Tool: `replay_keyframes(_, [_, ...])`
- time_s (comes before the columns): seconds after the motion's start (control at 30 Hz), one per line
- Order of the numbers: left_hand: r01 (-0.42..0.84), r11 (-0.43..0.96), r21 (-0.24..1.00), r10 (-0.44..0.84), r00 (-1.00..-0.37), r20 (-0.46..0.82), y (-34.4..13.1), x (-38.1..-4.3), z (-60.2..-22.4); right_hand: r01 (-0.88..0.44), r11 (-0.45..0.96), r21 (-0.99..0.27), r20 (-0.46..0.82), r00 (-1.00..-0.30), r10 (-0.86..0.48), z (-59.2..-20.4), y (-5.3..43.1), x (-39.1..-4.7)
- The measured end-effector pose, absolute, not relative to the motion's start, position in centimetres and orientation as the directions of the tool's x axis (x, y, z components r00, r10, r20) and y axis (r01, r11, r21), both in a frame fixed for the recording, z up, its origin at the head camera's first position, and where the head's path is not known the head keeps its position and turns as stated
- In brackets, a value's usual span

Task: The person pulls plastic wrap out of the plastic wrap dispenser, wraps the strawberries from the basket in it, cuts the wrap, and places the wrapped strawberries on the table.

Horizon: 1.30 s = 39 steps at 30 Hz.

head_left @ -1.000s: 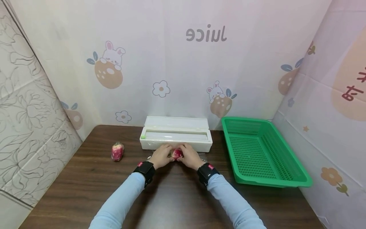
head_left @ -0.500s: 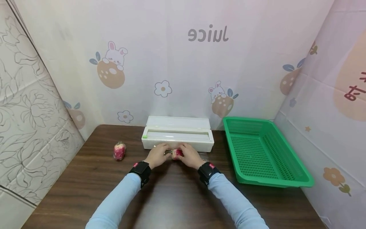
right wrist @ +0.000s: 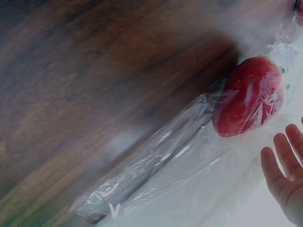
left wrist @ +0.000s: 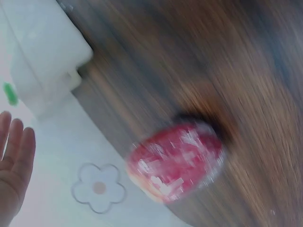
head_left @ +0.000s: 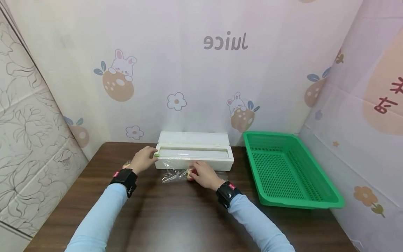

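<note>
A red-and-yellow fruit (head_left: 190, 174), apple-like and covered in clear film, lies before the white cling film dispenser (head_left: 214, 164). My right hand (head_left: 206, 175) is over its right side; in the right wrist view the visible fingers (right wrist: 284, 156) are straight and apart from the fruit (right wrist: 248, 97). Clear film (head_left: 173, 176) spreads left from it. My left hand (head_left: 143, 160) is at the dispenser's left end, fingertips near the green slider (head_left: 157, 155), fingers loose. A second wrapped fruit (left wrist: 177, 161) lies below my left wrist, mostly hidden by it in the head view.
The dispenser's lid (head_left: 193, 138) stands raised, with a white roll (head_left: 193, 153) inside. A green plastic basket (head_left: 261, 196) stands on the right of the brown wooden table (head_left: 176, 217). Printed curtains (head_left: 189, 70) enclose the back and sides.
My left hand has left the fruit and moved left to the dispenser's end, covering the second fruit. My right hand has stayed by the first fruit. The film on the left now shows.
</note>
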<state>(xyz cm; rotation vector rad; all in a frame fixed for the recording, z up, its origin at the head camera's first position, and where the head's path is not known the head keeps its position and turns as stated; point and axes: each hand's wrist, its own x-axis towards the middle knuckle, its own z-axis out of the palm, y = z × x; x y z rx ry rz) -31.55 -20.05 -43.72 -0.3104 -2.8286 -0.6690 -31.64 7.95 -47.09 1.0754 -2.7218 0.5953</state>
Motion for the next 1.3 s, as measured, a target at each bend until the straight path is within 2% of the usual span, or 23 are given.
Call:
replay_keyframes(0.3, [0.222, 0.846, 0.484, 0.166, -0.974, 0.156, -20.9, -33.1, -44.8, -0.733, 0.624, -0.270, 0.300, -0.680, -0.669, -46.7, 7.5, -31.5])
replay_keyframes(0.63, [0.204, 0.814, 0.543, 0.166, -0.979, 0.119, -21.2, -34.1, -45.6, -0.756, 0.592, -0.280, 0.299, -0.655, -0.694, -47.0, 6.2, -32.2])
replay_keyframes(0.8, [0.223, 0.784, 0.579, 0.182, -0.975, 0.129, -21.3, -34.3, -45.8, -0.728, 0.600, -0.330, 0.235, -0.679, -0.695, -46.3, 4.8, -32.9])
replay_keyframes(1.0, [0.228, 0.759, 0.610, 0.153, -0.973, 0.174, -21.5, -33.8, -46.7, -0.729, 0.602, -0.327, 0.268, -0.682, -0.680, -45.6, 1.7, -34.2])
replay_keyframes(1.3, [0.193, 0.718, 0.669, 0.085, -0.978, 0.190, -21.2, -33.4, -46.8, -0.683, 0.606, -0.407, 0.284, -0.725, -0.627, -44.8, -3.1, -35.6])
